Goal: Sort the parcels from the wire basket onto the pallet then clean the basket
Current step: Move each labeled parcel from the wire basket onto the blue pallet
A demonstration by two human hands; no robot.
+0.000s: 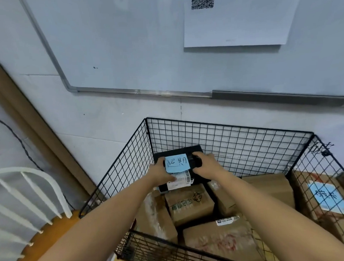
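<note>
Holds a black parcel [189, 150] in both hands, inside the wire basket [236, 139] near its far wall and over the cardboard boxes. Cannot tell whether it is clear of them or touching. Grips the parcel's left edge with the left hand [161, 173], thumb down on a white shipping label [180, 183] at the near corner. Wraps the right hand [206, 166] round the right edge, fingers curled over the top face. On that top face, a blue sticky note [177, 163] with handwritten characters, its lower edge overlapping the label.

Lower in the basket, packed close together:
- a small box with green print [190, 205] in the middle
- a larger plain box [268, 189] to its right
- a taped box [221, 241] with a white label at the near side
- a tape-wrapped parcel [157, 219] at the left

Through the mesh of the right wall, another cardboard box [307, 185] with a blue note of its own. Behind the basket, a whiteboard [134, 43] on the wall, with a sheet of paper [239, 28] bearing a QR code. At the left, a white chair [32, 193] with an orange seat, a brown cardboard tube [28, 120] leaning against the wall, and a black cable [13, 135] just beside it.
</note>
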